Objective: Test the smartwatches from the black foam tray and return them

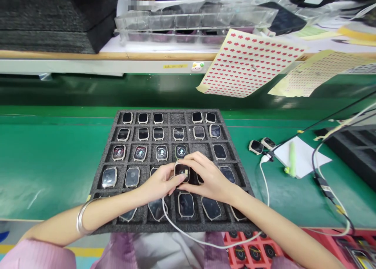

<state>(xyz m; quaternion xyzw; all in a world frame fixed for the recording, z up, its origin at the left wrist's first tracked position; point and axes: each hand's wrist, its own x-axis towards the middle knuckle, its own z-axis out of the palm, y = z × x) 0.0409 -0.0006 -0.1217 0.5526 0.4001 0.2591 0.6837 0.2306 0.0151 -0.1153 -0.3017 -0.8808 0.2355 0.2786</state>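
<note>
A black foam tray (229, 145) with square pockets lies on the green belt and holds several smartwatch bodies. Both my hands meet over its middle, pinching one watch body (182, 171) with a lit screen just above the pockets. My left hand (160, 183) grips its left and lower edge, and my right hand (208, 177) curls over its right side. A white cable (188, 235) runs from under my hands, loops toward my lap and rises to a plug (265, 158) at the right. A silver bangle (81, 218) sits on my left wrist.
Two loose watch bodies (261, 145) lie on the belt right of the tray, beside white paper (302, 155) with a green pen. Red-arrow sticker sheets (249, 63) hang from the far shelf. Clear trays (194, 22) and another person sit behind. A red tray (249, 251) sits below.
</note>
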